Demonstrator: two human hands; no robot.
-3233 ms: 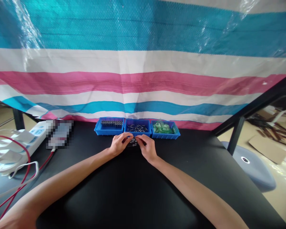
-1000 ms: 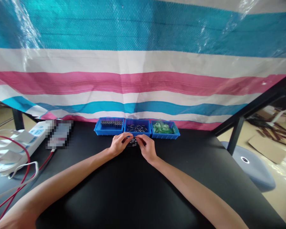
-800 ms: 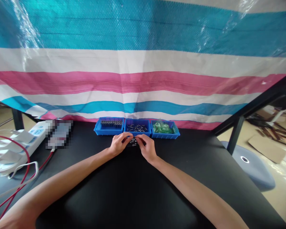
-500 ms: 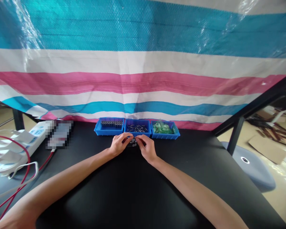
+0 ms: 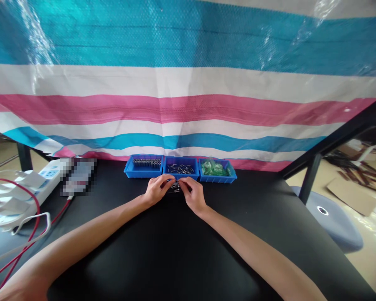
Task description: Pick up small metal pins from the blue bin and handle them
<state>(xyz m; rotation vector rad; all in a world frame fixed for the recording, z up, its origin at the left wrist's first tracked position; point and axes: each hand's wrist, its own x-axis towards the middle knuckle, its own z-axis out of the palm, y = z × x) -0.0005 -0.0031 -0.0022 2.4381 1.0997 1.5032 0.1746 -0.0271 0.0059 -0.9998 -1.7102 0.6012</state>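
My left hand (image 5: pixel 157 189) and my right hand (image 5: pixel 192 192) meet fingertip to fingertip just in front of the middle blue bin (image 5: pixel 181 176). Both are closed in a pinch. Whatever sits between the fingertips is too small to make out. Below them on the black table lie several loose screws (image 5: pixel 175 189), partly hidden by the hands. More dark metal screws (image 5: pixel 183 169) lie jumbled inside the middle bin. In the left blue bin (image 5: pixel 143 172) metal cylindrical pieces (image 5: pixel 147 162) stand in rows. The right blue bin (image 5: pixel 217 179) holds green-looking plastic packets (image 5: pixel 214 168).
A white power strip (image 5: pixel 50 175) with plugs and red and white cables (image 5: pixel 37 205) occupies the table's left side, beside a blurred-out device (image 5: pixel 79 176). A striped plastic sheet (image 5: pixel 188 108) hangs behind the bins. Past the right edge are a black frame (image 5: pixel 311 177) and a grey stool (image 5: pixel 335 221).
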